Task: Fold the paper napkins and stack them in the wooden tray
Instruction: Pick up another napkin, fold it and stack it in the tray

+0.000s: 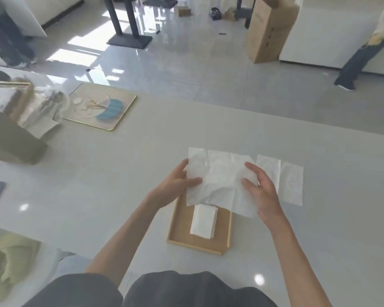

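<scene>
I hold an unfolded white paper napkin point(221, 180) in the air above the far end of the wooden tray point(180, 237). My left hand point(175, 187) grips its left edge, thumb on top. My right hand point(261, 191) grips its right side. In the tray lies a small stack of folded napkins point(204, 221), its far end hidden under the held sheet. Another unfolded napkin point(286, 180) lies flat on the table to the right, partly behind my right hand.
The light table point(120, 173) carries a gold-rimmed decorated tray point(102, 106) at the far left, a grey box with a glass object point(20, 120) at the left, and a green item point(9, 262) near left. Beyond the table, a person's leg point(353, 63) and a cardboard box point(268, 32).
</scene>
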{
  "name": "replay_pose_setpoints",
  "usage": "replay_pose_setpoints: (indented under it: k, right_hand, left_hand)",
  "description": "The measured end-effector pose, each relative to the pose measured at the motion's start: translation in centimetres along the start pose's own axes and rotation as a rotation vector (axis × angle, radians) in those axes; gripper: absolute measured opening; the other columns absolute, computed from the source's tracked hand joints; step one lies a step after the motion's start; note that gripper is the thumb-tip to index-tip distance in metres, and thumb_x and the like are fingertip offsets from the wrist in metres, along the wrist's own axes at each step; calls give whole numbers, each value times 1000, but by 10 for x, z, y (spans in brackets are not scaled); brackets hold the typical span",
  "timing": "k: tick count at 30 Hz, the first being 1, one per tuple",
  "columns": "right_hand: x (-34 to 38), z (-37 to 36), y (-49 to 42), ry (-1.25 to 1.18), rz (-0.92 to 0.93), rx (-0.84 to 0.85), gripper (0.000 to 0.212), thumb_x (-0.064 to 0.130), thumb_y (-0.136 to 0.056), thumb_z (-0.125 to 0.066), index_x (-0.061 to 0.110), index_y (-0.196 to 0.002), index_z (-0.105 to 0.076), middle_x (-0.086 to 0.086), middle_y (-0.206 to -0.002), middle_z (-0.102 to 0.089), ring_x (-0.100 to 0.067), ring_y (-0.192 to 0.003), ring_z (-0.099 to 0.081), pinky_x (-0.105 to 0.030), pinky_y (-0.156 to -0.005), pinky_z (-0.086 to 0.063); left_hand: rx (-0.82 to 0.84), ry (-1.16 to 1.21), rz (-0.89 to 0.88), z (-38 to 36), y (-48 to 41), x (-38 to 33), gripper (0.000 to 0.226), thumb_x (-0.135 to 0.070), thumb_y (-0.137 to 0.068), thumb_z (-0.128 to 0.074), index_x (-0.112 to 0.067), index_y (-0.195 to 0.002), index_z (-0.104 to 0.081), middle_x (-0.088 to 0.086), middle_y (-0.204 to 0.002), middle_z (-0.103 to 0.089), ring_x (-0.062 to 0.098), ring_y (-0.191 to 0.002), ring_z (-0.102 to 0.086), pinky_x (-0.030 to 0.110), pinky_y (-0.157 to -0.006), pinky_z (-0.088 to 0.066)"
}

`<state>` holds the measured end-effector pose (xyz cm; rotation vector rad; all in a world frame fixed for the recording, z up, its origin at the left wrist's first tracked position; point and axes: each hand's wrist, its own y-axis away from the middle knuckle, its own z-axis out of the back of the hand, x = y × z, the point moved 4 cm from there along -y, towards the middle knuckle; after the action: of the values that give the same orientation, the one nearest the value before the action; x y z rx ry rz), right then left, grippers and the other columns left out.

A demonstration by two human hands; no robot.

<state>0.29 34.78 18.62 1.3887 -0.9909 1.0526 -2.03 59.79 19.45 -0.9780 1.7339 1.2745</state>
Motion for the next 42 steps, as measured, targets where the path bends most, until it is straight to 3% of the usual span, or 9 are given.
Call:
replay_pose_setpoints:
  k: [9, 13, 17, 21, 29, 32, 34, 39, 42]
  right_hand:
    - [20, -6, -11, -10, 87, -16, 53, 21, -90, -70, 45, -135, -57, -10, -106, -54, -30, -102, -55, -58, -105, -43]
    - [36, -12, -11, -10, 208, -30, 56, 10, -96, -64, 44, -139, -53, -11, -107, -56, -32, -96, -50, -48, -89, -42]
    - [43, -24, -8, -14, 242, -27, 70, 6, -93, -62, 50, -145, -43, -12, -148, -51, -28, -117, -51, -48, -99, -42]
    - [47, -24, -9, -11, 254, -25, 76, 9, -88, -59, 50, -149, -37, -8, -152, -43, -27, -118, -39, -49, -98, -35]
    - [47, -21, -11, 16, 207, 68, 67, 33, -86, -73, 47, -146, -45, -9, -103, -41, -37, -90, -36, -47, -95, -36]
    - [60, -22, -6, 50, 270, 91, 66, 11, -97, -64, 47, -148, -42, -27, -88, -53, -42, -86, -45, -45, -96, -40]
    - [79, -25, 0, 58, 331, 100, 71, -1, -99, -58, 45, -150, -38, -15, -98, -72, -30, -95, -63, -38, -97, -47]
    - [127, -27, 7, -4, 448, 79, 75, -12, -96, -54, 37, -149, -34, 6, -89, -78, -11, -88, -72, -22, -86, -54]
    - [141, -25, 4, 25, 504, 57, 73, -15, -94, -55, 29, -148, -36, 10, -89, -79, -9, -93, -70, -23, -95, -51]
  left_hand:
    - [7, -53, -83, 28, -13, -23, 27, -10, -101, -58, -9, -128, -61, 23, -129, -65, 44, -122, -61, 55, -104, -48]
    - [30, -57, -235, 31, -13, -43, 36, -5, -103, -54, -16, -136, -59, 17, -135, -65, 38, -126, -61, 54, -107, -48]
    - [38, -105, -316, 33, -13, -54, 40, -1, -104, -49, -17, -140, -57, 14, -139, -63, 35, -131, -57, 60, -112, -41]
    - [88, -86, -317, 31, -11, -56, 52, 3, -104, -45, -29, -144, -54, 9, -144, -59, 32, -137, -53, 52, -113, -41]
    - [63, -46, -278, 32, -10, -41, 40, 1, -103, -50, -21, -133, -62, 9, -134, -66, 29, -125, -62, 46, -105, -48]
    - [-9, -105, -356, 37, -10, -47, 22, -10, -102, -57, -10, -118, -71, 25, -121, -65, 27, -112, -64, 48, -100, -47]
    - [-50, -116, -419, 37, -8, -57, 20, -16, -97, -60, -14, -106, -77, 28, -122, -61, 29, -112, -62, 44, -97, -48]
    - [-30, -22, -525, 29, -1, -98, 41, 7, -86, -50, -22, -71, -76, -1, -102, -57, 14, -82, -57, 22, -65, -41]
    - [23, 16, -578, 22, 3, -118, 53, 14, -84, -42, -24, -76, -79, -4, -98, -56, 11, -79, -57, 21, -60, -44]
